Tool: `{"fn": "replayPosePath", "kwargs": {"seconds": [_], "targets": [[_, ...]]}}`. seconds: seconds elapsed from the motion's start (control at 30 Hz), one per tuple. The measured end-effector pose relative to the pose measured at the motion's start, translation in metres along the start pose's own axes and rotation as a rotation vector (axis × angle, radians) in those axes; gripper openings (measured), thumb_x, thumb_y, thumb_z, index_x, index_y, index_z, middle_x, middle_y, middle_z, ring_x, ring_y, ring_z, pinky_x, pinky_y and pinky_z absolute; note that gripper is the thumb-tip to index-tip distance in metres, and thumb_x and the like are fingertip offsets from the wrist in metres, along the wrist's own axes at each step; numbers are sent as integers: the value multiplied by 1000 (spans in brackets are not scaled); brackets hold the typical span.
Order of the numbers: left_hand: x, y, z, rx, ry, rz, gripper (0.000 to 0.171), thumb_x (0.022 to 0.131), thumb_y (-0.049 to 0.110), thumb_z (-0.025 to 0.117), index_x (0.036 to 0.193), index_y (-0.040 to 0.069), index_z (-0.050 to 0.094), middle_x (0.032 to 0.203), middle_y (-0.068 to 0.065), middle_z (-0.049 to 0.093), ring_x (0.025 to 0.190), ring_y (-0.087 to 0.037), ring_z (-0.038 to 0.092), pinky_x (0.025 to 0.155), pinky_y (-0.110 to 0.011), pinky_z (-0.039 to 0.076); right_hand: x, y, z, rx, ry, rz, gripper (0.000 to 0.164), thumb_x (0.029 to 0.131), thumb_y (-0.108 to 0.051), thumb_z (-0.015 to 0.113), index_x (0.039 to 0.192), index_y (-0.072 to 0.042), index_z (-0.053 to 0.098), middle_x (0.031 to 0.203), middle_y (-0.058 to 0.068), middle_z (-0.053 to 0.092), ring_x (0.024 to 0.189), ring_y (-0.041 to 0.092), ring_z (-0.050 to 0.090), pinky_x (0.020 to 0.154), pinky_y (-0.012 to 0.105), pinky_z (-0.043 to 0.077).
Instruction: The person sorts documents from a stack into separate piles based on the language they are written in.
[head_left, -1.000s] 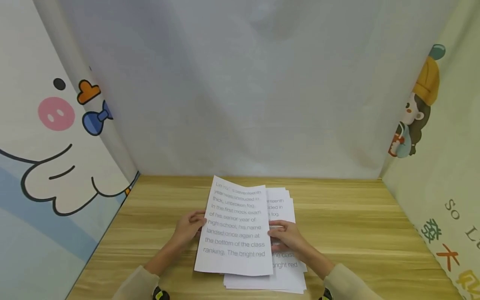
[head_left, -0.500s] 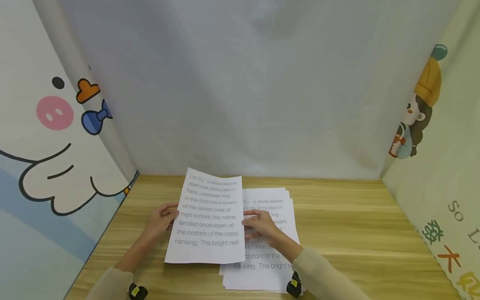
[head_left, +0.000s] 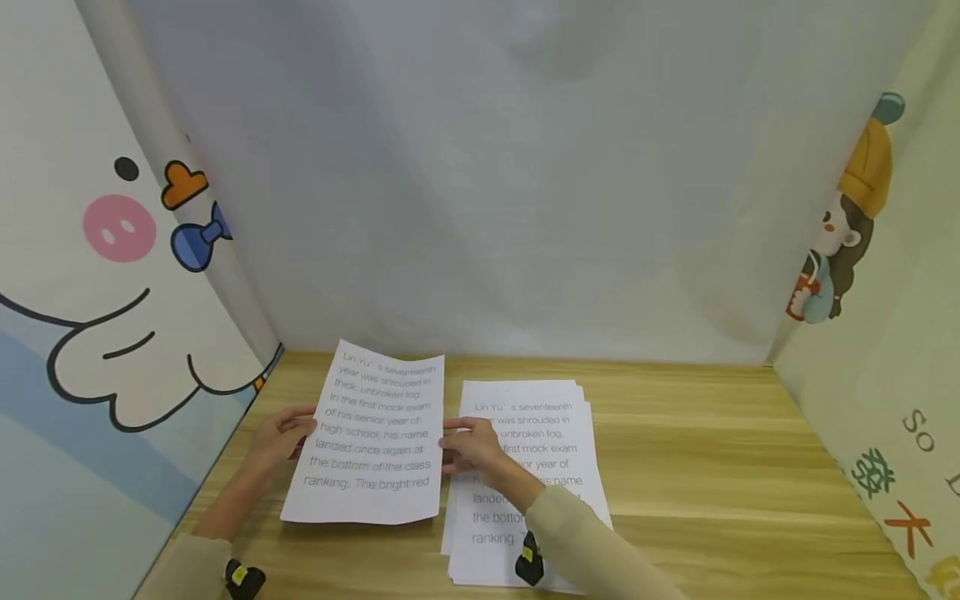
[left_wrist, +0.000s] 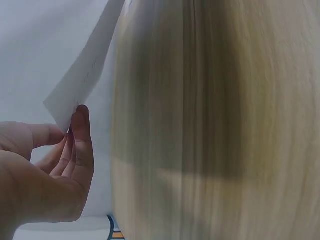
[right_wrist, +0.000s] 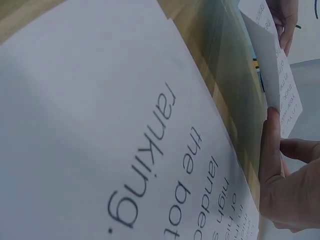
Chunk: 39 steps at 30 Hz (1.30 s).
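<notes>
A white sheet of paper (head_left: pixel 367 437) printed with large grey text is held up above the left part of the table. My left hand (head_left: pixel 279 437) pinches its left edge between thumb and fingers, also plain in the left wrist view, where the sheet's edge (left_wrist: pixel 82 80) shows. My right hand (head_left: pixel 476 450) pinches the right edge, with the thumb in front and fingers behind. Beneath my right hand and forearm lies a loosely aligned stack of similar printed sheets (head_left: pixel 525 396); the forearm covers part of its text. In the right wrist view the stack (right_wrist: pixel 90 100) fills the left side.
The wooden table (head_left: pixel 697 483) extends to the right of the stack. A pale curtain wall (head_left: pixel 510 208) stands behind it. Cartoon-printed panels flank both sides, the left panel (head_left: pixel 120 333) close to my left arm.
Both hands have carried the held sheet leftward, from over the stack to beside it. More of the stack's top page now shows.
</notes>
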<state>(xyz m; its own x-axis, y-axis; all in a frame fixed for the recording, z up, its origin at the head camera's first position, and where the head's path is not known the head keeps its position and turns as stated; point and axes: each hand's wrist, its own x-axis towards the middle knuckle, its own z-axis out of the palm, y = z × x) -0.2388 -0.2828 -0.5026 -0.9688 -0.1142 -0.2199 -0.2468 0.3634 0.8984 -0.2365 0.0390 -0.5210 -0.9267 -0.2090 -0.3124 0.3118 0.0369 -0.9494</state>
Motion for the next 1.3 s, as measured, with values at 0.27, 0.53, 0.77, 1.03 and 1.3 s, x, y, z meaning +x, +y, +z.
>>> {"fn": "replayPosePath", "kwargs": {"seconds": [0.27,0.53,0.77,1.03,1.3], "targets": [[5,-18,-9,36,-22,-36,46,103,16,56,145,-4,51,118,-14,73,84,-8,67,71,-24,57,2,5,14,19,-55,6,46,90,3,65,136,6,57,110,24,74,93,32,77,73,39,65],[10,-31,-18,94,-24,-60,47,103,16,55,145,-3,51,108,-8,75,82,-10,64,69,-26,53,0,-3,18,-52,-156,-3,50,93,3,65,140,9,50,113,27,73,100,36,75,79,40,64],[13,-32,-14,122,-51,-96,50,104,20,52,148,-3,47,116,-14,71,87,-14,64,72,-24,52,-7,-8,12,-107,-186,14,50,94,0,65,142,9,49,116,26,72,104,37,74,88,42,63],[14,-30,-17,84,-40,-92,52,105,22,50,148,-8,44,129,-26,64,89,-10,65,74,-22,56,-12,-14,3,-198,-227,-38,54,92,-2,65,142,12,48,121,27,69,110,39,72,94,41,61],[11,-26,-27,101,11,-53,48,105,15,49,143,-13,44,125,-30,64,81,-8,66,69,-23,56,-18,-14,-20,-248,-233,-69,51,92,-2,65,140,11,52,123,27,67,110,39,71,92,38,62]]}}
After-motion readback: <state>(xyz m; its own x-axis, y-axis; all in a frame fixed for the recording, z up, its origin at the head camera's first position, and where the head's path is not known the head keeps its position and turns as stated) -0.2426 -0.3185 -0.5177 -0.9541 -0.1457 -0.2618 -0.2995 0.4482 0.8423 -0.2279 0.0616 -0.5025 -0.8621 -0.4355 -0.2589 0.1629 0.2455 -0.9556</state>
